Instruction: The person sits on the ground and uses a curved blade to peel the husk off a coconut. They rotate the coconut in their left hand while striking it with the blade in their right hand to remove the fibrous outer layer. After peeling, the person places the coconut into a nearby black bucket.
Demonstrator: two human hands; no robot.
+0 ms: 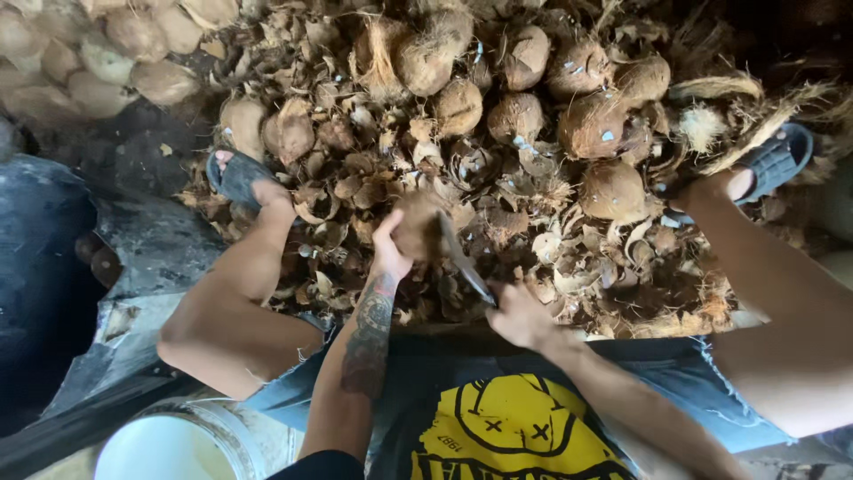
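While the person sits with knees spread wide, the left hand point(389, 253) grips a brown coconut point(416, 227), its fingers wrapped round the near side of the shell and holding it just above the litter. Right beside it, the right hand point(520, 316) has its fingers closed on the handle of a knife point(462, 258), whose dark blade slants up and touches the coconut's right flank. A tattoo runs along the left forearm.

Underfoot lies a thick heap of husk scraps point(355, 191), curled shell chips and fibre, covering the ground between the two feet. Each foot wears a grey-blue sandal, the left sandal point(238, 176) at the heap's edge and the right sandal point(777, 160) well apart on the other side. Beyond the held coconut, a pile of husked coconuts point(569, 107) rests on the scraps, some spotted with pale flecks. Paler, smoother coconuts point(98, 53) are stacked in the far left corner, over dark bare ground. A crumpled dark sheet point(133, 258) spreads by the left knee, and a white bucket point(169, 444) stands near the left thigh. Lighting is dim; no walls can be made out.
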